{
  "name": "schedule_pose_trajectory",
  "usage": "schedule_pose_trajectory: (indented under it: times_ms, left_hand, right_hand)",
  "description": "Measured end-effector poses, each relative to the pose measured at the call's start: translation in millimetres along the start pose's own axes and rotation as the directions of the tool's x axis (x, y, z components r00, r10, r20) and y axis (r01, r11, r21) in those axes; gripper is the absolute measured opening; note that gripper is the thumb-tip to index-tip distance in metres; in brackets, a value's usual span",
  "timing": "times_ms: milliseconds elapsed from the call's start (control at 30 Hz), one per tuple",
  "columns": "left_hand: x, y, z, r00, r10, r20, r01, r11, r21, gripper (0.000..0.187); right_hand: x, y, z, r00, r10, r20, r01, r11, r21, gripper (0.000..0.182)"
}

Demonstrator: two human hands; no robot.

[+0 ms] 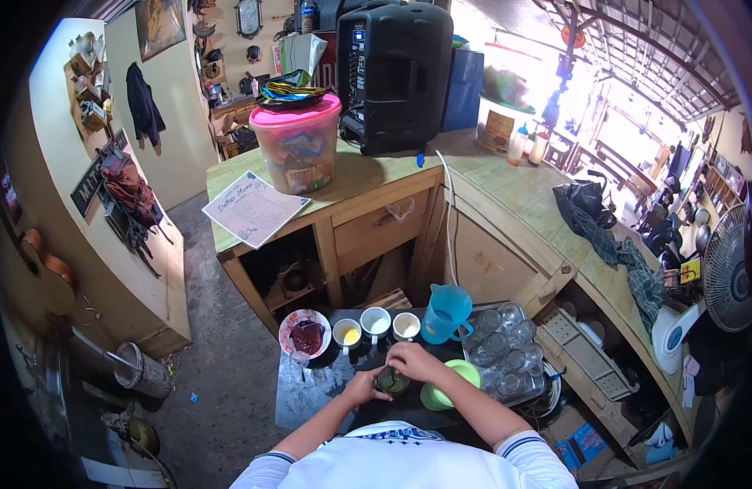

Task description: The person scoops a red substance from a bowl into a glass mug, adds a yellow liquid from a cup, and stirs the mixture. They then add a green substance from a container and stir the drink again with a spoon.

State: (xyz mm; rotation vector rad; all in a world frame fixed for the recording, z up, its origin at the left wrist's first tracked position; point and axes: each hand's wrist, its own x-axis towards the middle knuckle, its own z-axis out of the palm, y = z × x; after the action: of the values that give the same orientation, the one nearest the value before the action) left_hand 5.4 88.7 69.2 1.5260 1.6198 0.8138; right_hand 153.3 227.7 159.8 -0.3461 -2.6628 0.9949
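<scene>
In front of my body, my left hand (366, 389) is closed round the side of a dark-looking glass (392, 383) on the low table (302, 411). Over the glass's rim is my right hand (415, 362), fingers pinched together; what they hold, if anything, is hidden. Beyond my hands stand three white mugs: one with something yellow (346, 334), a middle one (376, 323) with pale contents, and one with cream-coloured contents (406, 326). A bowl (290, 345) with a dark red packet-like item sits left. A teal pitcher (447, 314) and a light green plastic container (464, 373) are on the right.
Several upturned clear glasses fill a tray (522, 398) at the right. A wooden counter (384, 183) wraps round ahead, carrying a black speaker (400, 77), a pink-lidded tub (294, 147) and a menu sheet (253, 209). A fan (722, 257) stands far right.
</scene>
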Motion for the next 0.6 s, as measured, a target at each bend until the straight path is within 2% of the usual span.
schedule_pose_trajectory:
  times_ms: [33, 67, 100, 167, 200, 233, 267, 300, 367, 400, 533, 600]
  left_hand:
    - [0.6, -0.3, -0.1, 1.0, -0.002, 0.0, 0.002, 1.0, 0.0, 0.088]
    - [2.3, 0.3, -0.8, 0.999, 0.012, -0.032, -0.012, 1.0, 0.002, 0.088]
    - [4.0, 1.4, -2.1, 0.998, 0.025, -0.063, -0.025, 1.0, 0.004, 0.087]
    - [8.1, 2.7, -6.3, 0.999, -0.007, -0.041, 0.009, 1.0, 0.029, 0.087]
    - [10.0, 2.7, -7.0, 0.999, -0.042, -0.019, 0.043, 0.998, 0.052, 0.087]
    - [11.4, 2.1, -6.6, 0.999, -0.042, -0.016, 0.043, 0.998, 0.049, 0.087]
    - [13.3, 1.3, -6.4, 0.998, -0.047, -0.028, 0.049, 0.996, 0.069, 0.087]
    - [15.2, -0.5, -4.9, 0.998, -0.052, -0.04, 0.055, 0.995, 0.088, 0.087]
    - [16.2, -5.7, -0.4, 0.998, -0.029, -0.054, 0.032, 0.998, 0.054, 0.088]
    - [15.4, -4.1, -0.8, 0.997, -0.008, -0.072, 0.009, 1.0, 0.023, 0.088]
    - [13.2, 4.6, -3.6, 0.996, -0.038, -0.077, 0.039, 0.999, 0.017, 0.089]
    - [13.3, 6.5, -5.4, 0.992, -0.121, -0.038, 0.122, 0.992, 0.036, 0.088]
  right_hand:
    - [1.4, 2.7, 3.0, 1.0, -0.001, 0.001, 0.001, 1.0, 0.001, 0.014]
    - [2.8, 4.6, 6.9, 0.968, 0.246, 0.045, -0.244, 0.888, 0.391, 0.014]
    - [4.0, 4.1, 8.3, 0.88, 0.44, 0.181, -0.431, 0.577, 0.694, 0.014]
    - [4.3, 4.8, 8.2, 0.898, 0.411, 0.157, -0.401, 0.62, 0.675, 0.015]
    - [4.9, -2.8, 3.7, 0.938, 0.336, 0.089, -0.338, 0.823, 0.457, 0.017]
    - [4.4, -6.8, 1.6, 0.969, 0.244, 0.047, -0.249, 0.948, 0.197, 0.019]
    - [3.2, 7.1, 11.7, 0.988, 0.153, 0.004, -0.153, 0.986, 0.06, 0.026]
    - [0.1, 15.7, 21.0, 0.987, 0.159, 0.005, -0.159, 0.985, 0.06, 0.026]
    - [-3.0, 25.1, 34.1, 0.978, 0.208, 0.017, -0.199, 0.954, -0.225, 0.028]
    - [-3.9, 15.3, 29.4, 0.967, 0.255, 0.01, -0.241, 0.928, -0.285, 0.028]
    - [-3.0, 8.5, 22.7, 0.938, 0.345, 0.018, -0.329, 0.909, -0.257, 0.029]
    - [-1.1, 9.0, 19.9, 0.949, 0.315, -0.027, -0.316, 0.945, -0.084, 0.029]
